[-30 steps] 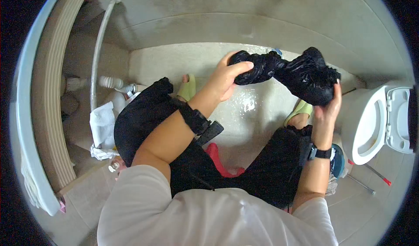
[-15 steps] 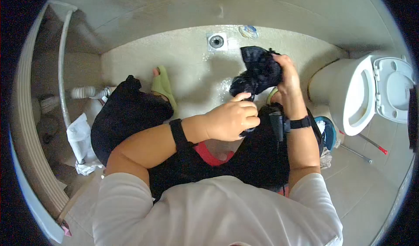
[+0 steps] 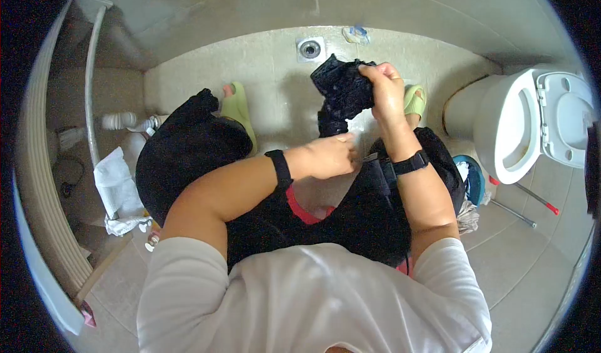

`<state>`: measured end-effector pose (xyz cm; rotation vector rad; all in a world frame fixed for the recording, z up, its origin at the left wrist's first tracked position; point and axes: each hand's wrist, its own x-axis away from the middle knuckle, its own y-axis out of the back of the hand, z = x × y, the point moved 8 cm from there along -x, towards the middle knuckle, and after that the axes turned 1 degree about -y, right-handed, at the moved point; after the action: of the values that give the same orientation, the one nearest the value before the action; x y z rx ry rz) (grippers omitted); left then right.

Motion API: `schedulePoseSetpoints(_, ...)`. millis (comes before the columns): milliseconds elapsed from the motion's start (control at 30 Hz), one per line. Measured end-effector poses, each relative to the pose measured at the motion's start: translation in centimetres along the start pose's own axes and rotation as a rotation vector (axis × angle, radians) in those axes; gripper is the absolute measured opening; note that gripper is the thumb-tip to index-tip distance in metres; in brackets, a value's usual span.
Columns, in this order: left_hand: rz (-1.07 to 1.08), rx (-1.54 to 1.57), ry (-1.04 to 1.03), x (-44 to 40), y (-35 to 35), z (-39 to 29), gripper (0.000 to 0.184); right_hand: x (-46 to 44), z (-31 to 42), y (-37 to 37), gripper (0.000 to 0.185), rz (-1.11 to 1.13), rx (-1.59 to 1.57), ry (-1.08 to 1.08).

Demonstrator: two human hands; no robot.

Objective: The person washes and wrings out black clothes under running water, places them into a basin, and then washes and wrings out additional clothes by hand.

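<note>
Black cloth hangs over the floor, between the green slippers, apparently held out there so that it clears the trousers and any drips fall on the tiles. The right hand pinches its upper edge, thumb and fingers closed narrowly on the fabric, which likely lets the rest hang loose. At the narrow lower end, the left hand has its fingers curled in, its back to the view; whether they grip the cloth I cannot tell. Beyond lies the drain.
</note>
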<state>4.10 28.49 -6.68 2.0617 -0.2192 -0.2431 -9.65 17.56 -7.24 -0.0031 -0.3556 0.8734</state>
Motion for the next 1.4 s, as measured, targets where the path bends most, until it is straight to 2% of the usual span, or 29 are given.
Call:
schedulePoseSetpoints(67,-0.182,-0.124,-0.069,1.2,3.6,-0.3,0.026,-0.4,1.5,0.9,0.022,-0.007,-0.147,-0.007)
schedulePoseSetpoints(100,-0.181,-0.132,-0.075,1.6,4.8,-0.8,0.026,-0.7,2.4,1.8,0.022,-0.031,-0.188,0.005)
schedulePoseSetpoints(167,-0.177,-0.072,0.344,2.9,7.2,1.3,0.05,-1.1,4.2,3.1,0.021,-0.08,-0.314,0.047)
schedulePoseSetpoints(200,-0.171,-0.077,0.333,3.0,7.4,1.3,0.05,-1.4,4.9,4.3,0.017,-0.124,-0.258,0.073)
schedulePoseSetpoints(267,-0.536,0.267,0.723,6.0,9.2,4.3,0.093,-1.7,6.6,5.1,0.017,-0.146,-0.37,0.139)
schedulePoseSetpoints(300,-0.706,0.5,0.59,6.2,8.9,5.2,0.107,-1.7,6.9,5.5,0.016,-0.165,-0.393,0.138)
schedulePoseSetpoints(333,-0.695,0.501,0.582,6.1,9.7,5.5,0.107,-1.5,7.2,5.7,0.016,-0.177,-0.399,0.14)
schedulePoseSetpoints(400,-0.783,1.948,0.967,6.4,5.7,7.0,0.075,-1.5,8.5,5.6,0.017,-0.137,-0.366,0.244)
schedulePoseSetpoints(533,-0.929,2.071,0.89,6.7,0.9,10.0,0.061,0.4,10.8,3.9,0.018,-0.045,-0.428,0.267)
schedulePoseSetpoints(600,-0.919,2.296,0.959,6.0,-1.4,9.7,0.042,1.5,11.7,3.0,0.018,0.005,-0.381,0.242)
schedulePoseSetpoints(633,-0.748,2.354,1.049,5.7,-2.5,8.5,0.051,1.9,12.6,2.5,0.021,0.041,-0.351,0.349)
schedulePoseSetpoints(667,-0.749,2.356,1.051,5.2,-2.3,7.6,0.051,2.4,13.7,2.0,0.024,0.078,-0.32,0.456)
schedulePoseSetpoints(733,-0.134,2.808,1.326,3.8,-4.0,1.4,0.064,3.5,14.9,1.3,0.025,0.157,-0.29,0.515)
schedulePoseSetpoints(767,-0.032,2.876,0.521,1.9,-1.7,0.7,0.074,3.7,15.0,1.0,0.025,0.219,-0.252,0.506)
schedulePoseSetpoints(800,-0.032,2.883,0.522,1.8,-2.0,1.0,0.074,3.9,14.8,0.8,0.024,0.28,-0.216,0.493)
schedulePoseSetpoints(867,-0.44,3.041,0.402,1.4,-1.0,3.4,0.072,3.6,15.0,1.4,0.021,0.236,-0.164,0.554)
schedulePoseSetpoints(900,-0.716,2.881,0.703,2.8,-1.6,5.8,0.068,3.3,14.5,1.6,0.017,0.241,-0.203,0.494)
schedulePoseSetpoints(933,-0.889,2.819,0.806,3.8,-1.6,8.2,0.059,2.9,14.1,1.9,0.014,0.246,-0.243,0.438)
schedulePoseSetpoints(1000,-1.313,2.449,0.948,6.9,1.2,13.2,0.043,2.1,12.9,2.9,0.014,0.199,-0.276,0.379)
schedulePoseSetpoints(1033,-1.31,2.448,0.944,7.6,2.5,14.2,0.043,1.4,11.4,3.7,0.015,0.151,-0.324,0.281)
schedulePoseSetpoints(1100,-1.402,1.767,0.756,10.0,9.0,16.9,0.029,0.1,8.6,4.5,0.012,0.076,-0.443,0.112)
schedulePoseSetpoints(1133,-1.402,1.765,0.752,9.7,10.8,16.2,0.029,0.0,8.7,4.1,0.012,0.076,-0.443,0.116)
schedulePoseSetpoints(1200,-1.39,1.02,0.696,9.6,17.8,12.7,0.027,0.0,6.1,3.2,0.013,-0.02,-0.523,-0.223)
schedulePoseSetpoints(1267,-1.24,0.528,0.505,7.5,21.6,8.7,0.032,-1.6,4.2,3.7,0.015,0.137,-0.422,-0.221)
schedulePoseSetpoints(1333,-1.064,0.207,0.331,5.2,23.3,5.1,0.036,-1.8,3.1,3.7,0.014,0.056,-0.304,-0.244)
schedulePoseSetpoints(1367,-1.004,0.208,0.303,4.4,23.2,3.9,0.037,-2.6,2.1,3.2,0.011,0.113,-0.336,-0.219)
schedulePoseSetpoints(1400,-0.945,0.208,0.275,3.6,22.8,2.7,0.037,-3.2,1.3,3.4,0.007,0.142,-0.241,-0.191)
